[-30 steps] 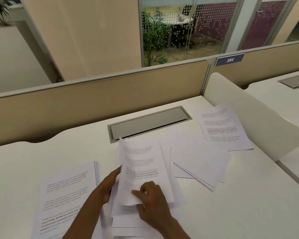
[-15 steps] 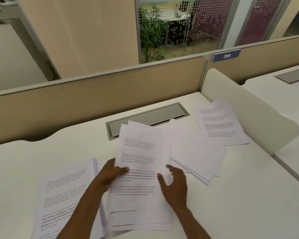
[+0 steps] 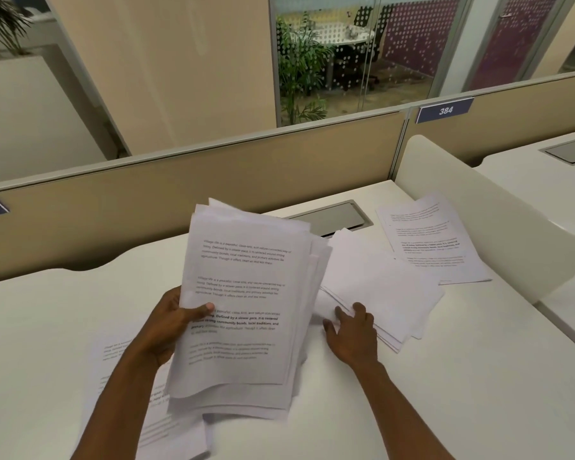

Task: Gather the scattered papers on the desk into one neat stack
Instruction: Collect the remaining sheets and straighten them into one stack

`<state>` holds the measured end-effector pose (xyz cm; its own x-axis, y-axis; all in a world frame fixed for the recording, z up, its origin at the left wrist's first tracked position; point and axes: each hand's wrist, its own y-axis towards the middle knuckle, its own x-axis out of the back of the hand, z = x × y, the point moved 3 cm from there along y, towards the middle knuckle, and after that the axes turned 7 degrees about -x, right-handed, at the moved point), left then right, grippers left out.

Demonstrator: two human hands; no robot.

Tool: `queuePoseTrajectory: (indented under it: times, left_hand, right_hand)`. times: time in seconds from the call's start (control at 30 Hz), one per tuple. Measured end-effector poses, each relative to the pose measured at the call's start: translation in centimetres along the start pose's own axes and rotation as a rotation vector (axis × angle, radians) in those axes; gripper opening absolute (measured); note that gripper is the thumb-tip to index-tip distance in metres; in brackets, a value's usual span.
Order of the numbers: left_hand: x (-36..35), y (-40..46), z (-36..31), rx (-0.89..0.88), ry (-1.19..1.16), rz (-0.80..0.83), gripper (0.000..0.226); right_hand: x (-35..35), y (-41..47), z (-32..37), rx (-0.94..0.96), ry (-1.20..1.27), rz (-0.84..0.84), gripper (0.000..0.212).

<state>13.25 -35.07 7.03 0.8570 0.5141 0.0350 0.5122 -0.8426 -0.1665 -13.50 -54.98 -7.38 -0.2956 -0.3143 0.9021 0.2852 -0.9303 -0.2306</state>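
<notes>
Left hand (image 3: pixel 166 330) grasping the gathered bundle (image 3: pixel 243 307) by its left long edge, thumb pressed on the printed face and the other fingers hidden behind the sheets; the bundle is raised off the tabletop (image 3: pixel 40 327) and tipped toward the viewer, probably so the free hand can feed further sheets onto it; its long axis runs away from the person, top edge leaning toward the partition, text reading upright, edges fanned and not yet squared; right hand (image 3: pixel 354 333) lies palm down with fingers spread and released, fingertips (image 3: pixel 342 312) touching the near corner of the blank pile (image 3: pixel 382 290), seemingly to draw it in; this pile lies flat just right of the bundle, long axis skewed diagonally; a printed sheaf (image 3: pixel 432 240) rests further right beside the white divider (image 3: pixel 498 220), well apart from both hands, slightly rotated; more printed pages (image 3: pixel 166 426) lie flat beneath the left forearm; gathering judged roughly midway, three groups left on the tabletop
</notes>
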Motion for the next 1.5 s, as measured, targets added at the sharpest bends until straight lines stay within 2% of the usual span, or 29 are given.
queuePoseTrajectory:
  times: [0.1,0.13,0.2,0.23,0.3,0.37,0.43,0.5,0.53,0.6,0.7,0.77,0.8,0.97,1.13,1.23,1.33,1.5]
  left_hand:
    - [1.2,0.2,0.5,0.008,-0.041,-0.015,0.056]
    - [1.4,0.3,0.6,0.013,-0.056,-0.014,0.055]
    - [1.5,0.4,0.9,0.024,-0.121,-0.007,0.051]
    - [1.6,0.5,1.1,0.040,-0.167,-0.008,0.050]
    - [1.9,0.5,1.8,0.081,-0.259,-0.008,0.047]
    - [2.5,0.3,2.9,0.141,-0.347,-0.004,0.046]
    - [3.3,-0.4,4.5,0.226,-0.403,0.016,0.052]
    - [4.0,-1.7,6.2,0.310,-0.391,0.034,0.083]
    - [4.2,-2.4,7.1,0.342,-0.377,0.037,0.095]
    - [4.9,-3.9,8.6,0.369,-0.323,0.015,0.096]
    - [5.4,-5.3,9.5,0.402,-0.173,-0.016,0.068]
    - [5.7,-5.3,9.6,0.420,-0.119,-0.037,0.052]
    - [5.8,-5.2,9.6,0.419,-0.106,-0.065,0.052]
    - [5.1,-4.6,9.8,0.347,-0.154,-0.178,0.062]
    - [4.5,-5.1,11.3,0.333,-0.323,-0.321,0.049]
    - [4.5,-5.7,11.7,0.309,-0.366,-0.351,0.051]
    - [3.7,-6.5,11.5,0.228,-0.293,-0.345,0.045]
    - [3.7,-7.0,12.5,0.198,-0.161,-0.358,0.040]
  right_hand:
    - [0.2,-0.1,0.9,-0.026,-0.047,-0.006,0.055]
    - [0.6,-0.2,1.4,-0.032,0.015,-0.016,0.054]
    - [1.0,-0.5,2.3,-0.048,0.316,-0.007,0.053]
    - [1.1,-0.8,2.9,-0.079,0.535,0.059,0.053]
    - [0.9,-1.8,4.7,-0.127,0.916,0.326,0.068]
    - [0.2,-2.2,6.5,-0.131,0.975,0.572,0.084]
    - [-0.8,-2.9,7.6,-0.117,0.982,0.767,0.069]
    - [-1.8,-3.9,8.3,-0.126,0.948,0.870,0.056]
    - [-2.3,-4.2,8.5,-0.110,0.897,0.874,0.057]
    - [-3.1,-4.5,8.8,-0.076,0.826,0.804,0.054]
    - [-3.9,-4.7,9.0,-0.068,0.840,0.714,0.051]
    - [-4.1,-5.4,9.2,-0.035,0.728,0.642,0.054]
    - [-4.3,-5.8,9.4,-0.016,0.649,0.601,0.058]
    - [-5.0,-7.3,11.0,0.005,0.519,0.529,0.065]
    - [-4.6,-8.5,12.4,0.145,0.343,0.488,0.067]
    - [-4.5,-8.6,12.3,0.189,0.394,0.527,0.069]
    - [-4.7,-8.7,11.9,0.155,0.544,0.576,0.067]
    - [-5.2,-9.2,12.5,0.227,0.533,0.578,0.064]
